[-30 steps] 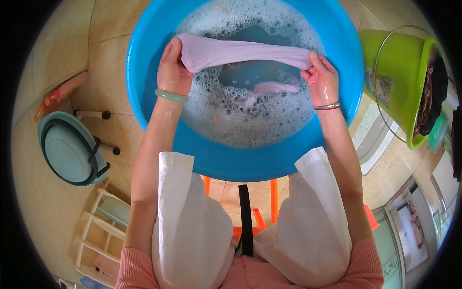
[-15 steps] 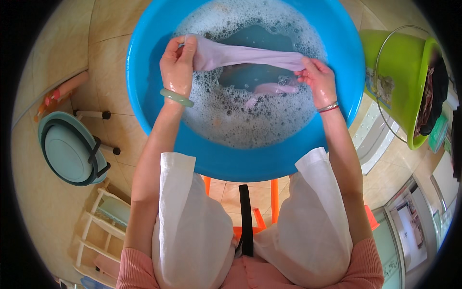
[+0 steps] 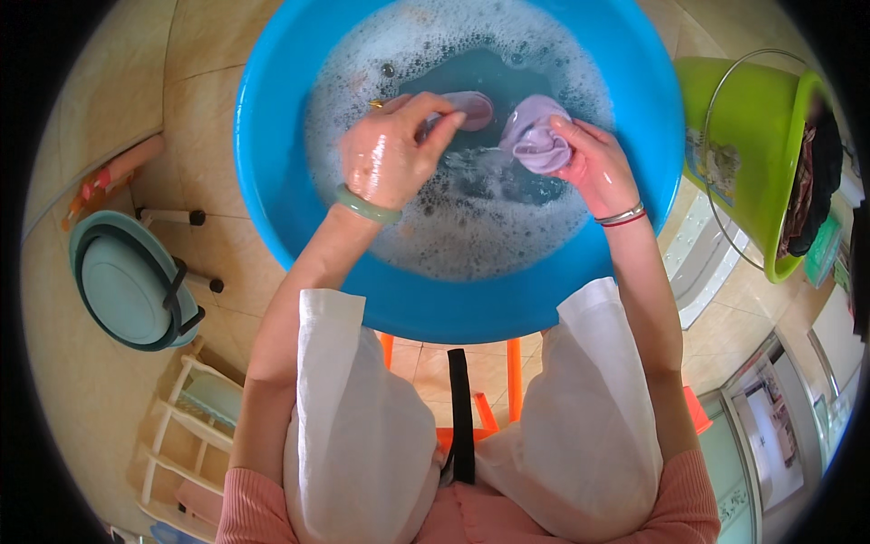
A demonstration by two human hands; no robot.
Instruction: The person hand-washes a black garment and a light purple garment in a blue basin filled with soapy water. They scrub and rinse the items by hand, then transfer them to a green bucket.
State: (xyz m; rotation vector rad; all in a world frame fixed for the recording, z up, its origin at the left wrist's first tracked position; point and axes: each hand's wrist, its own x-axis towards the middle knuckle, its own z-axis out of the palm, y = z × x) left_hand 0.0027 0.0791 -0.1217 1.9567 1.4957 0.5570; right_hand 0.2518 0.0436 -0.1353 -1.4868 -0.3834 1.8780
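Over a big blue basin [image 3: 435, 313] of sudsy water, my right hand [image 3: 605, 172] grips a wet lilac sock [image 3: 539, 145], bunched up in its fingers. My left hand [image 3: 390, 152] is wet and closed, thumb and fingertips pinched together at a pinkish sock [image 3: 473, 110] lying at the water's surface. The left hand's back hides part of that grip. A gap of greyish water lies between the two hands, ringed by white foam [image 3: 480, 249].
To the right, a green bucket [image 3: 739, 154] with a wire handle lies tilted, dark clothes [image 3: 816, 190] inside. Folded teal basins [image 3: 127, 281] stand at left, above a cream rack [image 3: 186, 444]. Orange stool legs [image 3: 514, 381] show below the blue basin.
The lilac sock, stretched between both hands before, is now bunched in my right hand. My left hand has let go of it and moved right and down to the pinkish sock.
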